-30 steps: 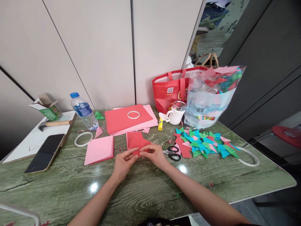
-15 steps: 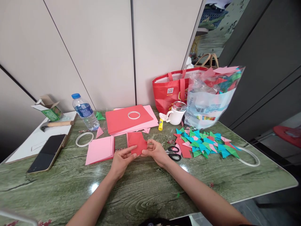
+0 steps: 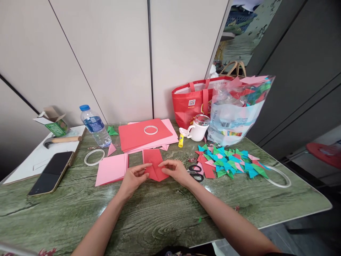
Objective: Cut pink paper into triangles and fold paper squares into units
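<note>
A folded piece of red paper (image 3: 157, 173) with a crease down its middle is held between my two hands, its lower tip toward me. My left hand (image 3: 135, 178) pinches its left corner between thumb and fingers. At the right edge, my right hand (image 3: 176, 171) grips it the same way. Just behind lies a small stack of red paper (image 3: 152, 154), partly covered by the held piece. Pink paper squares (image 3: 112, 169) are stacked left of my left hand. To the right of my right hand are black-handled scissors (image 3: 195, 173).
Folded paper triangles (image 3: 229, 161) are heaped at the right by a tape roll (image 3: 282, 177). Behind stand a white mug (image 3: 198, 129), a glue stick (image 3: 180, 140), a red bag (image 3: 186, 106) and a plastic bag (image 3: 229, 124). Leftward are a water bottle (image 3: 94, 124), phone (image 3: 52, 173) and hammer (image 3: 64, 139).
The red paper has turned so that a tip points toward me and its centre crease shows. My hands have shifted to its two sides, and the view has moved slightly.
</note>
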`<state>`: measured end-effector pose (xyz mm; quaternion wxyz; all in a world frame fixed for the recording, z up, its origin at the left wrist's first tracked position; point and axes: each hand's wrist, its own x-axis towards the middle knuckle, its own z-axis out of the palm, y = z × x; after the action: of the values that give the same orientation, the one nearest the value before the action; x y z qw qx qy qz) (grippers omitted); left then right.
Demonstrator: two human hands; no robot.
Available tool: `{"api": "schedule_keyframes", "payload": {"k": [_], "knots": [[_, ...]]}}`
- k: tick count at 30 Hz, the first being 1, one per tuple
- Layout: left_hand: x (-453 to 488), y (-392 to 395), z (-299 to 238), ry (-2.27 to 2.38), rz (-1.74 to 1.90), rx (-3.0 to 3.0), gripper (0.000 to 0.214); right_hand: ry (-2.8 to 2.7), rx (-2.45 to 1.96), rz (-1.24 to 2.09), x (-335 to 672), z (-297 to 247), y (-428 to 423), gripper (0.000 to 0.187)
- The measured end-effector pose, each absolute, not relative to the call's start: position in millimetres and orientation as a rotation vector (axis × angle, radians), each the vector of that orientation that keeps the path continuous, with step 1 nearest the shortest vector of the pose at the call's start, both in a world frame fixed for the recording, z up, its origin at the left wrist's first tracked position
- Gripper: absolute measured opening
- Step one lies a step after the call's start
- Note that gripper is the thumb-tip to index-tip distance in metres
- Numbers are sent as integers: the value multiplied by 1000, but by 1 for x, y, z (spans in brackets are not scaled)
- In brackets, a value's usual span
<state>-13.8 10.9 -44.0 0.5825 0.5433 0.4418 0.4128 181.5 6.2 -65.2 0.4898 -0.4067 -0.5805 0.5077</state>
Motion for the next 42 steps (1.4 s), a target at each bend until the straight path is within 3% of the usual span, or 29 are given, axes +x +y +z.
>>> {"api": "schedule_keyframes", "payload": {"k": [5, 14, 21, 32, 42], "knots": [[-8, 7, -45, 962, 1119, 1208, 54, -1248, -1013, 1159, 175, -70, 5, 23], [-1, 3, -50, 987, 1108, 1092, 45, -1396, -1039, 1041, 167, -69, -3, 15], [-5, 6, -50, 947, 1139, 1090, 41, -1579, -960, 1001, 170, -67, -5, 28], [-4, 3, -49, 987, 1101, 1109, 45, -1527, -1027, 945, 171, -65, -5, 14], [5, -2, -52, 949, 1120, 1053, 47, -1169, -1052, 1137, 161, -69, -5, 21]]}}
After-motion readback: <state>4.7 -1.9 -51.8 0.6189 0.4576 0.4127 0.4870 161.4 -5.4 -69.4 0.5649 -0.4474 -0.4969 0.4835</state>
